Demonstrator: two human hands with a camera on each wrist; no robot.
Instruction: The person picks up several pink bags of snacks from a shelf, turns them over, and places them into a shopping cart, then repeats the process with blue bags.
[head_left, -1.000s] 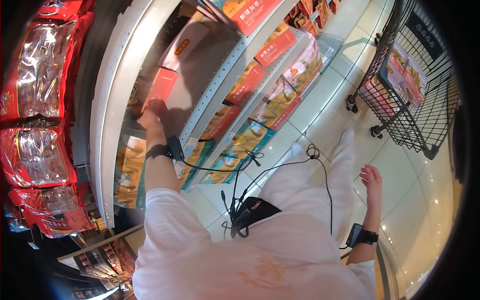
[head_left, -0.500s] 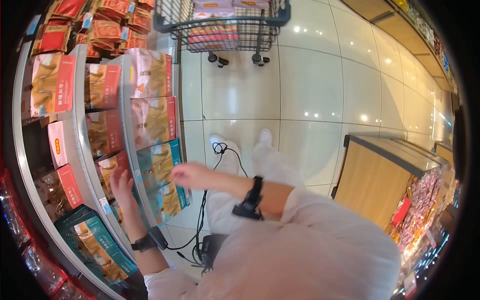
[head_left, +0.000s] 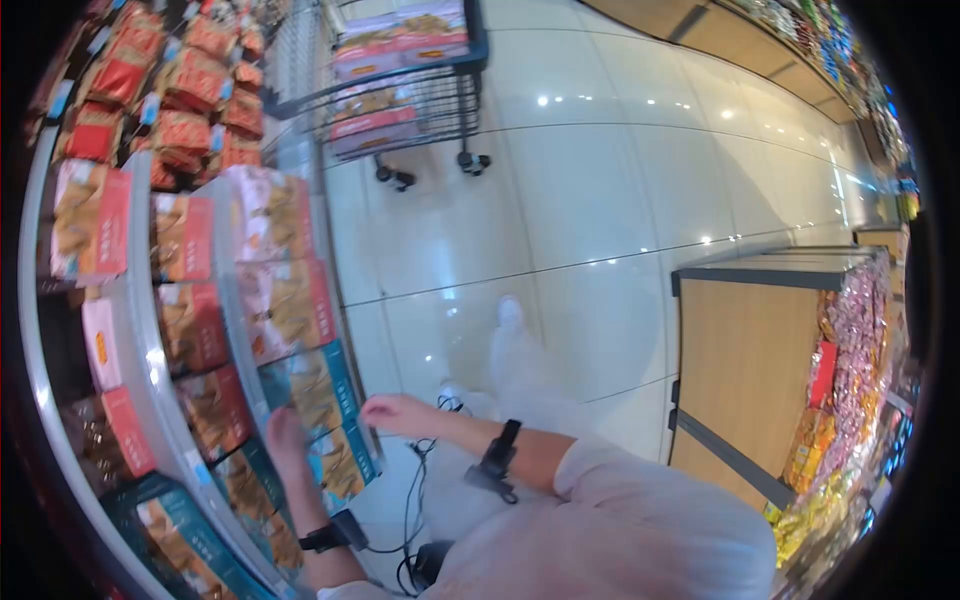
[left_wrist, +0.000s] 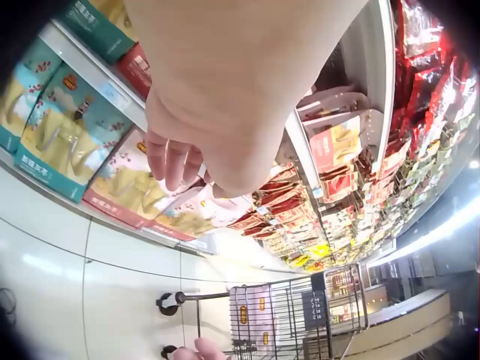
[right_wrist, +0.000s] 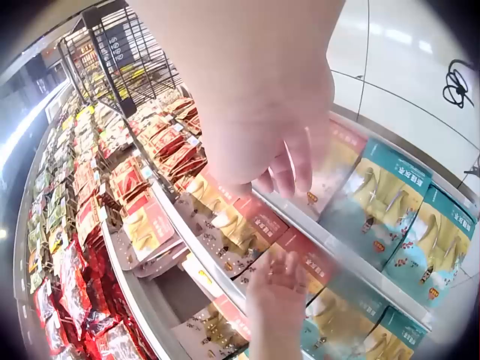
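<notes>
Several teal boxes (head_left: 338, 466) stand near left grip (head_left: 287, 438) and right grip (head_left: 396, 414).

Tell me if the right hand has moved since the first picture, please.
Yes, in the head view, toward the shelf: the right hand was far out over the floor, and now it is near the teal boxes.

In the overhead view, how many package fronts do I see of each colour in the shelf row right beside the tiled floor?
Pink-and-red packages: 2
Teal packages: 2
Total: 4
</notes>
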